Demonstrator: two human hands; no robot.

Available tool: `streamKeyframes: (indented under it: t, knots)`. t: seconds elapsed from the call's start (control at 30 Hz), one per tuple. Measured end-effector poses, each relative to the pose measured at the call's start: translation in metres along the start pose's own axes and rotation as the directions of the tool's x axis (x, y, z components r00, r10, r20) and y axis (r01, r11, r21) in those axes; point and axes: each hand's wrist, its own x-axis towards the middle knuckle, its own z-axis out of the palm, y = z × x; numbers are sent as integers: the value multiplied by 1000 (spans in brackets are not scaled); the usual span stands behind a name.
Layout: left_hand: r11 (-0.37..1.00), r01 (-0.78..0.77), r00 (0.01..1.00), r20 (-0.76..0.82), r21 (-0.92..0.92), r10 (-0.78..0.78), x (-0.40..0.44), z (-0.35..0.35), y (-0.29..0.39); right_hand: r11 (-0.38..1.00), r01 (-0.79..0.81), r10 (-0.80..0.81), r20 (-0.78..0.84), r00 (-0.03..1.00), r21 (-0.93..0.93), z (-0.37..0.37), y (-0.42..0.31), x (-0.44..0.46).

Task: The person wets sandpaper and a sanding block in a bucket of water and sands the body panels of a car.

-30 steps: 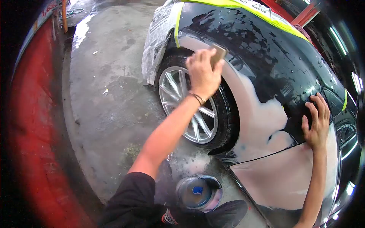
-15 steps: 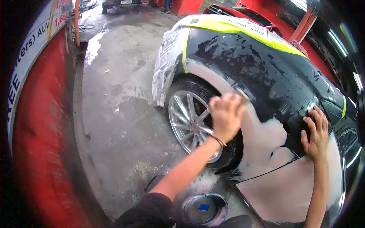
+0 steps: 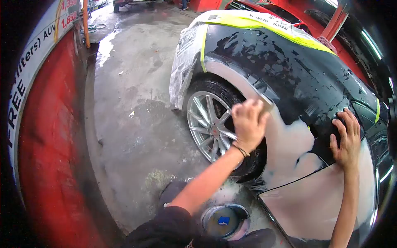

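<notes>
My left hand [image 3: 250,126], with a dark band at the wrist, is curled closed on the fender above the front wheel [image 3: 214,130]. Past its fingertips shows the edge of a small, flat sanding block [image 3: 266,106], blurred and mostly covered by the fingers. Pale sanded filler [image 3: 289,140] covers the wheel arch and runs down to the door [image 3: 318,202]. My right hand [image 3: 347,138] rests with fingers spread on the dark, wet bodywork [image 3: 285,70] near the door's top front corner. It holds nothing.
Below the wheel stands a bucket [image 3: 206,227] of murky water with a blue piece [image 3: 223,220] in it. Newspaper [image 3: 182,70] and yellow-green tape [image 3: 204,49] mask the car's front. A red wall [image 3: 53,144] borders the wet floor on the left; a red car [image 3: 273,10] stands behind.
The view has shifted slightly, moving the car a little right and up in the picture. My left hand stays at the arch edge, blurred by motion; my right hand keeps its place.
</notes>
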Motion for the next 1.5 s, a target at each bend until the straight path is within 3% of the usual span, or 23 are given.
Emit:
streamKeyframes:
  t: [0.03,0.13,0.17,0.23,0.27,0.33,0.4,0.47,0.5,0.6,0.67,0.73,0.77,0.87,0.9,1.0,1.07,1.2,1.27,1.3,1.37,1.43,1.5]
  knots:
    - [1000,20,999,-26,10,-20,20,-6,-19,1000,-6,6,4,1000,-10,1,1,-1]
    - [944,320,935,-137,-80,-328,87,1,-110,1000,4,-4,11,1000,-20,1,2,0]
    - [937,350,923,-170,-11,-346,101,6,-132,999,30,-29,20,999,-33,1,5,-1]
    - [846,529,831,-161,-69,-533,118,14,-154,998,41,-41,10,999,-40,3,5,-1]
    - [820,565,802,-174,-90,-571,115,12,-133,998,39,-38,14,999,-50,3,5,-1]
    - [878,469,860,-173,-101,-479,77,5,-55,996,42,-39,30,999,-77,2,6,-2]
    - [958,240,962,-93,-157,-256,3,10,13,996,52,-51,14,999,-77,6,8,-4]
    - [984,85,995,71,-154,-75,-71,0,65,996,64,-64,10,998,-68,5,7,-4]
    - [988,34,993,121,-149,-16,-96,-3,73,995,78,-78,0,997,-64,6,8,-3]
    - [993,-101,993,49,-60,104,-77,0,40,992,105,-104,7,995,-69,7,12,-3]
    - [998,-52,998,-37,21,53,-25,10,7,987,124,-122,24,992,-99,4,9,-1]
    - [966,222,975,55,-128,-217,19,-4,7,984,123,-114,72,991,-132,1,9,-1]
    - [969,208,978,49,-131,-203,8,-2,9,991,-13,13,-1,1000,-130,4,-21,2]
    - [982,135,990,49,-129,-130,-67,7,37,983,141,-136,50,989,-122,4,9,-2]
    - [984,85,995,65,-155,-76,-106,4,57,984,124,-119,47,992,-128,6,10,-4]
    - [952,194,970,190,-236,-150,-180,-11,81,987,103,-99,37,994,-126,6,10,-4]
    - [971,168,981,131,-171,-146,-166,-2,69,987,95,-90,43,995,-130,5,11,-3]
    - [996,83,995,-59,-40,-85,-22,10,18,985,115,-111,40,993,-128,5,13,-4]
    - [988,100,985,-131,-117,-116,8,16,7,987,109,-107,16,994,-117,6,11,-5]
    - [997,63,988,-136,-38,-68,2,16,10,991,104,-104,5,995,-78,5,9,-3]
    - [981,180,984,0,-71,-180,-44,7,52,992,6,-1,40,999,-127,-3,-16,2]
    - [991,112,990,92,-77,-104,-126,5,87,987,-47,60,79,995,-151,-6,-18,0]
    - [981,143,975,189,-132,-116,-185,-5,111,987,-65,84,124,989,-148,-5,-7,-4]
